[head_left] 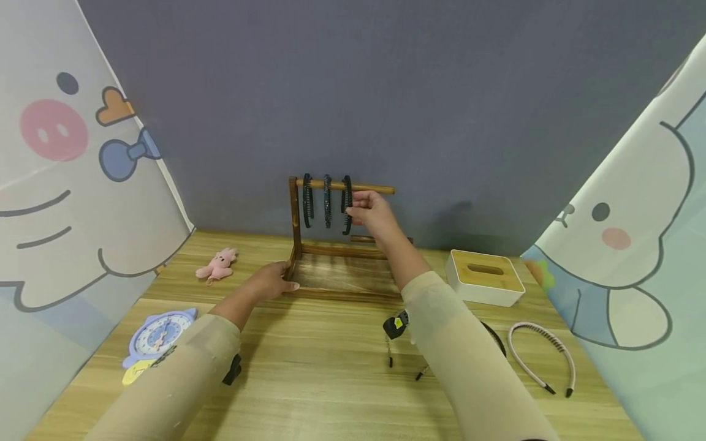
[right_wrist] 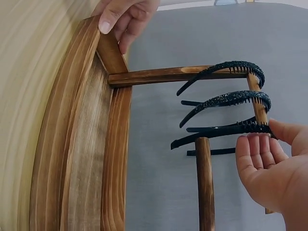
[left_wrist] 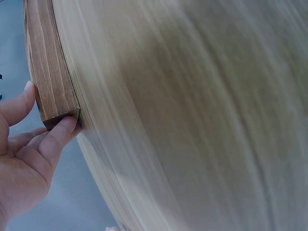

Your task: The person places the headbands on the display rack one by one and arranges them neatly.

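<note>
A brown wooden rack (head_left: pixel 295 208) stands at the back of the table, with three dark headbands hanging from its upper rod (head_left: pixel 375 188). My left hand (head_left: pixel 268 281) grips the front left corner of the rack's base, thumb on one side and fingers on the other, as the left wrist view shows. At the rod, my right hand (head_left: pixel 372 214) pinches the rightmost black headband (head_left: pixel 347 205) between thumb and fingers. Left of it hang a glittery headband (head_left: pixel 328 202) and another toothed headband (head_left: pixel 307 201). A lower rod (right_wrist: pixel 205 183) of the rack shows in the right wrist view.
A white tissue box (head_left: pixel 485 277) with a wooden lid sits right of the rack. Nearer lie a pink headband (head_left: pixel 543 355) and a black headband (head_left: pixel 494 338), partly behind my sleeve. On the left are a pink plush toy (head_left: pixel 217 266) and a toy clock (head_left: pixel 161 334).
</note>
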A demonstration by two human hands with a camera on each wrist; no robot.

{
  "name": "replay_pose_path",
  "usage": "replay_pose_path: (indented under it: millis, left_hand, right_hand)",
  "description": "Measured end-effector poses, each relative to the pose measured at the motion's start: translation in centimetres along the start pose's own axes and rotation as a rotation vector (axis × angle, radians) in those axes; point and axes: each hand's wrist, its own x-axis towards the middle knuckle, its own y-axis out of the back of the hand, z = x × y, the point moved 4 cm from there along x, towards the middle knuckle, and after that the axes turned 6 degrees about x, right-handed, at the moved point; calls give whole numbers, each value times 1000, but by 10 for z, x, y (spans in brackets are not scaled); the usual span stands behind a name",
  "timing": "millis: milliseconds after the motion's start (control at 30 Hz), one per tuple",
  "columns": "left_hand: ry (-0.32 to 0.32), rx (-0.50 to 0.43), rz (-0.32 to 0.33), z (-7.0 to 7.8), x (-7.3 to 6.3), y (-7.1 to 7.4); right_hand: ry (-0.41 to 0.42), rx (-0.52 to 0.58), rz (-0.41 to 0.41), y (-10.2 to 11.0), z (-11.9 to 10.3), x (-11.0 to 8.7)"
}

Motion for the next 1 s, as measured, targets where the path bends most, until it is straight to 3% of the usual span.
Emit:
replay_pose_path:
  millis: [333,700,1000]
  left_hand:
    - [2,15,0,0,0,0]
    - [-5,13,-5,1,-1,1]
    - [-12,21,-4,1,-1,1]
  right_hand:
    - [41,-63,-16,12,-8,-9]
    - [193,-118,-11,47,-32,-39]
    - [162,-356,-49,80,-23,-71]
